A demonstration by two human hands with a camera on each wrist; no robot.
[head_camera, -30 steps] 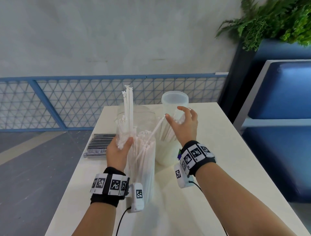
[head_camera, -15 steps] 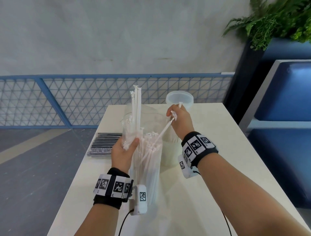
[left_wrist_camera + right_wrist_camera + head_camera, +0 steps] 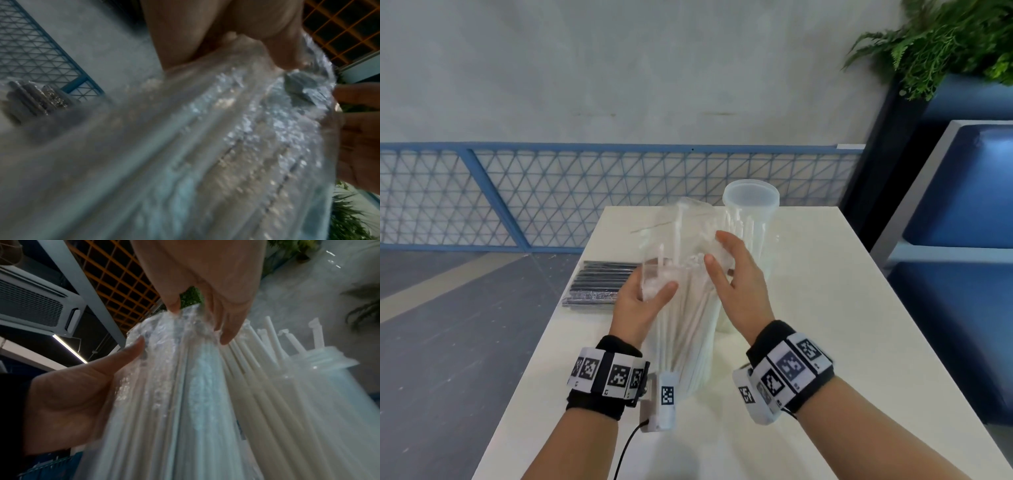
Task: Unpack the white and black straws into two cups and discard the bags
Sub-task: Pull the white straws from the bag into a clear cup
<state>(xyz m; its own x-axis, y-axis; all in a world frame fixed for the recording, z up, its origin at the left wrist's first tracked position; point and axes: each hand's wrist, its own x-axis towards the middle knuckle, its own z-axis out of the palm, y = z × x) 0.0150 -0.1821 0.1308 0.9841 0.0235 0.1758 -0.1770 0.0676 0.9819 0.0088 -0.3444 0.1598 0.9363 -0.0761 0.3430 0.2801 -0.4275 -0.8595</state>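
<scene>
One clear crinkled plastic bag [image 3: 681, 329] of white straws [image 3: 688, 325] stands upright on the white desk [image 3: 825, 325], near its middle. The left hand [image 3: 640, 308] grips the bag's upper part, thumb across the front. The right hand [image 3: 739, 284] has its fingers [image 3: 228, 331] lightly bent against the bag's open top; whether they pinch the film cannot be told. One tall translucent plastic cup [image 3: 751, 219] stands just behind, with several white straws inside, partly hidden by the right hand. One flat pack of black straws [image 3: 599, 284] lies to the left on the desk, partly covered by the left hand. A blue mesh fence [image 3: 551, 195] and a green plant [image 3: 945, 41] are beyond. The left wrist view is blurred.
</scene>
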